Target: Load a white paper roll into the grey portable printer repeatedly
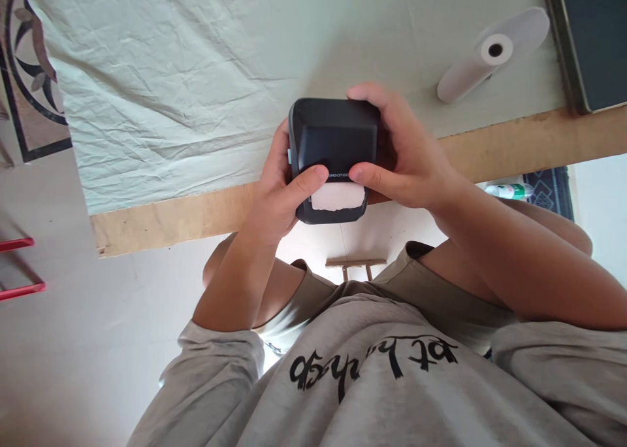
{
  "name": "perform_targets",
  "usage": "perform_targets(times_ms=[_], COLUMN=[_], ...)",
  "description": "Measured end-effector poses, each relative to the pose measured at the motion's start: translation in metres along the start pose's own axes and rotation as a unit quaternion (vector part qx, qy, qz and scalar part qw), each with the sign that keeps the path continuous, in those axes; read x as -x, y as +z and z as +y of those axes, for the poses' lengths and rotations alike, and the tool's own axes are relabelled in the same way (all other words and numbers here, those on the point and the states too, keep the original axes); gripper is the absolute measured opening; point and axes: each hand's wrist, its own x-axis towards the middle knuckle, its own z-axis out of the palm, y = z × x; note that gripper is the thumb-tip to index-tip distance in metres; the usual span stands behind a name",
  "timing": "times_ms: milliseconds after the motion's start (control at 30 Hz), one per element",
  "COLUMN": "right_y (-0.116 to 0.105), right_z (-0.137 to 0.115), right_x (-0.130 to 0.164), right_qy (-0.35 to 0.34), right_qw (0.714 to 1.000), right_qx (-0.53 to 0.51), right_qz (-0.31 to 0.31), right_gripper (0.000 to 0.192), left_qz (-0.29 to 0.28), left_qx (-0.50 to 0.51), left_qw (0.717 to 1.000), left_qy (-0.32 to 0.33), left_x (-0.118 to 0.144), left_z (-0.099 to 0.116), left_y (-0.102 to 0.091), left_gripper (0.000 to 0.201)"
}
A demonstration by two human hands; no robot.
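Note:
A black label printer (337, 143) is held between both hands over the table's near edge. White paper (337, 197) with a ragged torn edge sticks out of its lower side. My left hand (281, 189) grips the printer's left side, the thumb lying on its face near the lettering. On the right side, my right hand (401, 146) is wrapped around it, thumb on the face and fingers over the upper right corner. The fingers behind the printer are hidden. A pale blue part (289, 157) shows at the printer's left edge, beside my left fingers.
A pale green cloth (171, 94) covers the table, whose wooden edge (176, 216) is bare. A white paper roll (463, 74) stands at the right, near a dark flat object (595, 42). Below are a bottle (509, 191) and a small stool (356, 263).

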Motion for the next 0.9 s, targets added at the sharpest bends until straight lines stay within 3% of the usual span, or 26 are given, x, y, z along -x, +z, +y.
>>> perform_targets(times_ms=[233,300,500,700,900], right_y=[0.0,0.0,0.0,-0.001,-0.001], right_z=[0.002,0.002,0.004,0.005,0.003], right_x=[0.001,0.001,0.0,0.0,0.001], right_qy=[0.011,0.013,0.005,0.0,0.013], right_qw=[1.0,1.0,0.999,0.999,0.999], right_qx=[-0.016,-0.021,-0.035,-0.048,-0.048], right_qz=[0.007,0.01,0.003,0.0,-0.001], right_gripper=[0.074,0.076,0.07,0.067,0.066], left_qz=[-0.009,0.005,0.037,0.031,0.065], left_qx=[0.03,0.058,0.075,0.082,0.063], left_qw=[0.999,0.998,0.996,0.996,0.996], left_qy=[0.027,0.022,0.04,0.015,-0.014], left_x=[0.0,-0.001,-0.005,-0.002,-0.001], left_z=[0.0,0.001,0.002,0.009,0.012], left_y=[0.003,0.005,0.006,0.009,0.011], left_gripper=[0.046,0.037,0.044,0.035,0.044])
